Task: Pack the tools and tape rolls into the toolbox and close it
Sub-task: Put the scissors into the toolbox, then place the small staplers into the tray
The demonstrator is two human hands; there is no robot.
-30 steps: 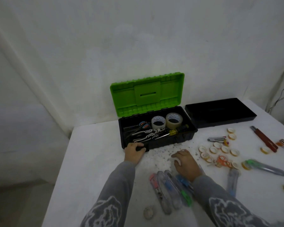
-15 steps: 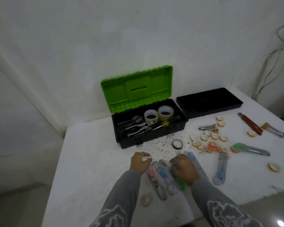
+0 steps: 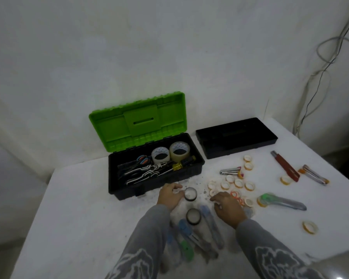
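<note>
Two big tape rolls [image 3: 179,159], scissors [image 3: 142,159], pliers [image 3: 147,171], screwdriver [image 3: 181,165] sit in the toolbox [image 3: 155,186], lid [image 3: 137,121] up, 12 o'clock on the table [image 3: 79,208]. Left hand [image 3: 169,196] pinches a small black tape roll [image 3: 190,194] by its rim, on the table at 5 o'clock of the box. Second black roll [image 3: 193,216] at 6 o'clock of that. Right hand [image 3: 228,206] is curled, knuckles up, over the small tape rings [image 3: 233,184]; can't tell if it grasps any. Black tray [image 3: 237,136] sits at 3 o'clock of the box.

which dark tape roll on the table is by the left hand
The dark tape roll nearer the toolbox, at the left hand's fingertips; the other roll lies closer to the person.
</note>
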